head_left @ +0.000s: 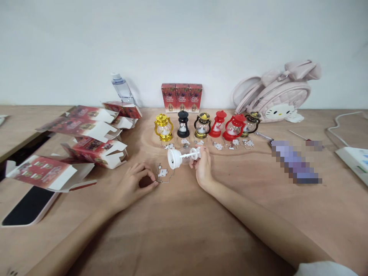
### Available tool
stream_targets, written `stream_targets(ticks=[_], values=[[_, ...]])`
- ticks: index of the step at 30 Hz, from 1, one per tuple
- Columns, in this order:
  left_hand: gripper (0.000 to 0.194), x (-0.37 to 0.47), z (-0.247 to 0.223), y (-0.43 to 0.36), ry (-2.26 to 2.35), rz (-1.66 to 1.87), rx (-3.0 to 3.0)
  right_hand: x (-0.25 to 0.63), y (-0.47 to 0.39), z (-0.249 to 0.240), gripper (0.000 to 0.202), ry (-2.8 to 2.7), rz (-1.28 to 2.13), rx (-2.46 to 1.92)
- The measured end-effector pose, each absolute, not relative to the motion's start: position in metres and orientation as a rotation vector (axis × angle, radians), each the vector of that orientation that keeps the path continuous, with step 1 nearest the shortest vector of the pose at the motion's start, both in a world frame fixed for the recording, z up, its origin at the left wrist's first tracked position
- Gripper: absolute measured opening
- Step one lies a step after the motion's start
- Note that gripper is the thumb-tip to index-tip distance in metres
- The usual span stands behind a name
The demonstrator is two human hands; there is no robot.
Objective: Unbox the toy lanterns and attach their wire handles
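Note:
My right hand (203,168) is closed around the top end of a small white lantern (176,158), which is tilted on its side. The lantern's round white base points left, and its clear body shows between base and fingers. My left hand (138,179) rests low over the table, thumb and forefinger pinched at the left edge of a bent wire handle (166,182). A small silvery metal plate (162,173) lies inside that wire's outline. Behind the white lantern stands a row of small lanterns: gold (163,128), black (183,124), bronze (202,126), red (235,128) and others.
Similar wire and plate pieces (218,146) lie before the row. Opened red boxes (83,119) and a phone (28,207) are left. Three red boxes (182,97), a bottle (122,88) and a pink bag (276,97) stand behind. A screwdriver (299,136) lies right.

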State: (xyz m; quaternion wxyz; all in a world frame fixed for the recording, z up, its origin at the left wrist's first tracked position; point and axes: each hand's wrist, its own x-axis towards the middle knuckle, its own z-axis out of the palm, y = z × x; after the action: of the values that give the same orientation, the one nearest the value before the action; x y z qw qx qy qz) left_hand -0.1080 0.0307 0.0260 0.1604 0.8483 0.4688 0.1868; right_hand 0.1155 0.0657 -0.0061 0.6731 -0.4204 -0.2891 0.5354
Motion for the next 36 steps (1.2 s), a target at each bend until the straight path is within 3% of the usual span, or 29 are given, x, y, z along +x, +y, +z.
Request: stream_targets(ticks=[13,36], values=[[0.022,-0.092,0.025,0.047,1.380,0.750,2.364,0.115,0.066,-0.006,0.022,-0.648,1.189,-0.929],[0.032,-0.119,0.002,0.053,1.643,0.557,2.570,0.117,0.066,-0.008,0.025,-0.664,1.192,-0.938]])
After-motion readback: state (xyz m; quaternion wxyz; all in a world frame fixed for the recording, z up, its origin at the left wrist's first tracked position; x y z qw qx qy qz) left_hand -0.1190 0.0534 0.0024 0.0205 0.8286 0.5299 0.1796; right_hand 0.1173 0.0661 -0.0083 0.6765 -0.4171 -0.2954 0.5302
